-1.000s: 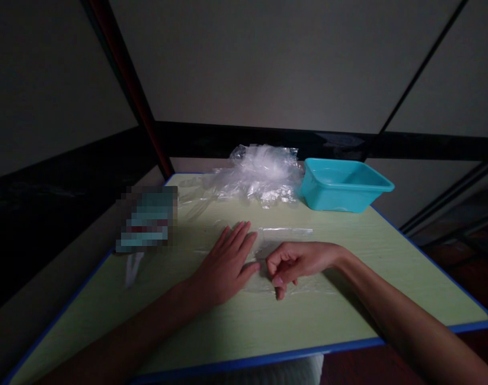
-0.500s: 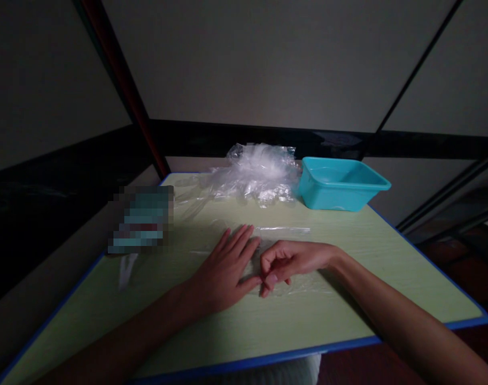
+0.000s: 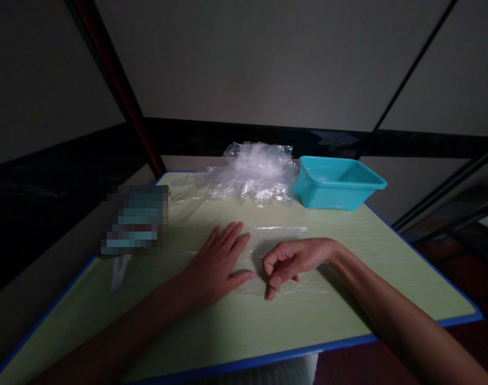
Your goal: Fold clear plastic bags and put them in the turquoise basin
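Observation:
A thin clear plastic bag (image 3: 263,243) lies flat on the table beneath both of my hands, its shiny edge strip showing beyond the fingers. My left hand (image 3: 217,264) rests palm down on its left part, fingers stretched out and thumb apart. To the right, my right hand (image 3: 286,264) is curled over the bag, thumb and index finger pressed together and pointing down. Whether any plastic is caught between those fingertips cannot be made out.
Crumpled clear plastic bags (image 3: 260,174) form a pile at the back of the pale green table (image 3: 227,337). A turquoise plastic basin (image 3: 335,198) stands right of the pile. On the left lies a pixelated, blurred item (image 3: 137,219) with a whitish strip (image 3: 119,271) beside it.
My left hand has slid left over the bag, away from my right hand, so a gap now shows between them. The right hand keeps its curled pose. The view has shifted slightly.

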Motion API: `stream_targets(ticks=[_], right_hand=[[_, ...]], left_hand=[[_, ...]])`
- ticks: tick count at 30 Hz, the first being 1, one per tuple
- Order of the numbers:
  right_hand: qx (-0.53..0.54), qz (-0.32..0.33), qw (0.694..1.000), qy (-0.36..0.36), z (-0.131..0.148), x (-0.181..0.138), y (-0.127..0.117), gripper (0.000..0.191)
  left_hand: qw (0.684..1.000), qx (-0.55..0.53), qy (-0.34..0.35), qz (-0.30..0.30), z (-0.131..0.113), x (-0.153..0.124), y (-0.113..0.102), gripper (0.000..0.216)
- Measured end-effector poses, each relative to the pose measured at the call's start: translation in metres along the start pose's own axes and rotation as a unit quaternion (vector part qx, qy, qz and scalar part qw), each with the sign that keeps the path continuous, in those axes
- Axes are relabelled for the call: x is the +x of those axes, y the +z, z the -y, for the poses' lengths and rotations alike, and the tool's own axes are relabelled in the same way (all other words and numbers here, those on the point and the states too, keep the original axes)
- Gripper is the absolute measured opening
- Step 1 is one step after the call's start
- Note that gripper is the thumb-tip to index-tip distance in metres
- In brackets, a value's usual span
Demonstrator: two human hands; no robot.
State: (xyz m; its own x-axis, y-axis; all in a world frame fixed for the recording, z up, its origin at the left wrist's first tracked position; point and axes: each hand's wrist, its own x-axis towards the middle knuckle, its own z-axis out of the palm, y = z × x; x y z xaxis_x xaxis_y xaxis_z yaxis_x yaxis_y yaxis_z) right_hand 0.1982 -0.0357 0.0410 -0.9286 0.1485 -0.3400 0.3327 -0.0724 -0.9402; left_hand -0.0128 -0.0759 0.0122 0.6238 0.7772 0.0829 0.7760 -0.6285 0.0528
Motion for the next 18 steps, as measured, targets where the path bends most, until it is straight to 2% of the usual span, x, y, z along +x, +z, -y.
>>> stream_targets(ticks=[10, 14, 18], right_hand=[[-0.005, 0.015, 1.0, 0.023, -0.001, -0.001, -0.001, 0.037], [-0.018, 0.014, 1.0, 0.022, 0.001, 0.0, -0.001, 0.039], [-0.026, 0.016, 0.999, 0.013, 0.002, 0.0, 0.0, 0.039]], left_hand=[[0.998, 0.045, -0.049, 0.001, 0.026, -0.001, -0.006, 0.065], [0.999, 0.035, -0.037, -0.01, 0.016, -0.001, -0.011, 0.066], [1.0, 0.011, 0.008, 0.012, -0.003, 0.002, -0.01, 0.073]])
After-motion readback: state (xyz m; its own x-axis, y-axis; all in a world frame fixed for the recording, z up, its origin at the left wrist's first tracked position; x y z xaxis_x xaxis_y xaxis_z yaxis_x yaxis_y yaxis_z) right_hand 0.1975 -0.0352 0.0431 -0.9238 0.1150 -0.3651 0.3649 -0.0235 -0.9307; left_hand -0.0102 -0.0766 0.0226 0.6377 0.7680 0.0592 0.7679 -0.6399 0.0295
